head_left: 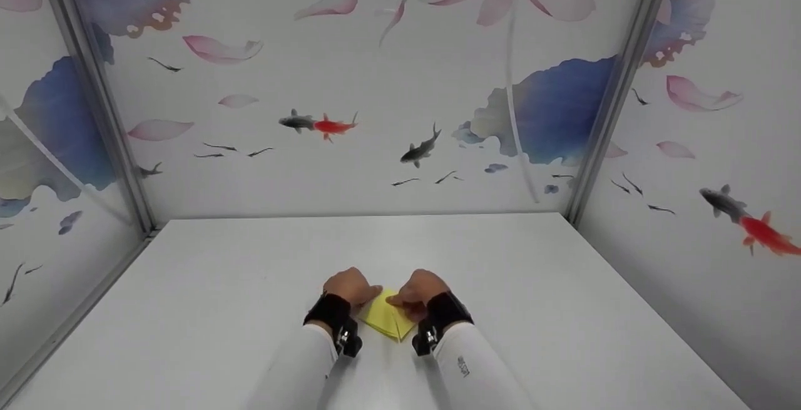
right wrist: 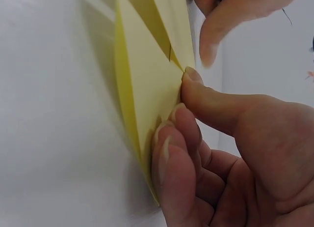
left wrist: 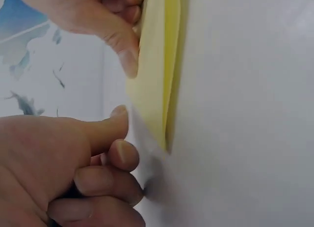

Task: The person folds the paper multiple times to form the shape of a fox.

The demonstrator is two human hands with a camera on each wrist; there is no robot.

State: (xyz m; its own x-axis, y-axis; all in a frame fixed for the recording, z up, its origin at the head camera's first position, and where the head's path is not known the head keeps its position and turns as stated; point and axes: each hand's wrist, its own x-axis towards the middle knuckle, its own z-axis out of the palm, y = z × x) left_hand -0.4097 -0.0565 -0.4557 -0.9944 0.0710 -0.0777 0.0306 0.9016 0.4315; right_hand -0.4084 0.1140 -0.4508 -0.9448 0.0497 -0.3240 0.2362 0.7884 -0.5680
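Observation:
A folded yellow paper (head_left: 386, 319) lies between the two hands, a pointed corner toward me. Its layers stand slightly apart along one edge in the left wrist view. My right hand (head_left: 425, 291) pinches the paper (right wrist: 147, 74) by its edge, the thumb at a fold and the fingertips against the face. My left hand (head_left: 352, 288) is close beside the paper's left edge. Its fingers (left wrist: 95, 180) are curled, and its thumb points at the paper (left wrist: 149, 84), with a narrow gap between them. I see no paper in this hand.
The white table (head_left: 250, 272) surrounds the hands. Printed panels with fish and lotus flowers (head_left: 369, 84) stand at its back and sides, joined by metal posts (head_left: 103, 97). Each wrist carries a black strap with a small camera (head_left: 347, 338).

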